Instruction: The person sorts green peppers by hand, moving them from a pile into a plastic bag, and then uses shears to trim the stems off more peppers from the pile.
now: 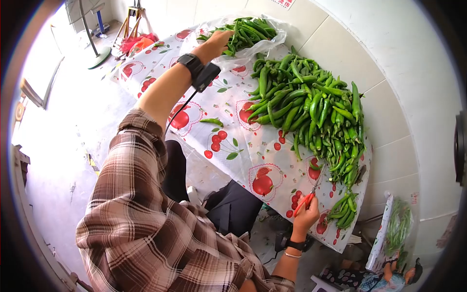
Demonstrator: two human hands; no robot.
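Head view, scissors (302, 204), peppers (316, 104), illegible sign (283, 2)

A white tablecloth printed with red cherries and pomegranates (243, 163) covers a table set by a pale tiled wall (395, 146). The left hand (217, 42), with a black device strapped at its wrist (192, 64), rests over long green peppers (250, 30) in a clear, crumpled plastic bag (279, 38) at the far left corner; whether its fingers grip any is unclear. A large heap of glossy green peppers (311, 104) spreads along the wall side. The right hand (306, 217) holds red-handled metal scissors (304, 201), blades pointing toward the heap's narrow end. Just beside this hand sits a small cluster of green peppers (344, 212), and one curved green pepper (211, 121) lies apart near the table's front edge.
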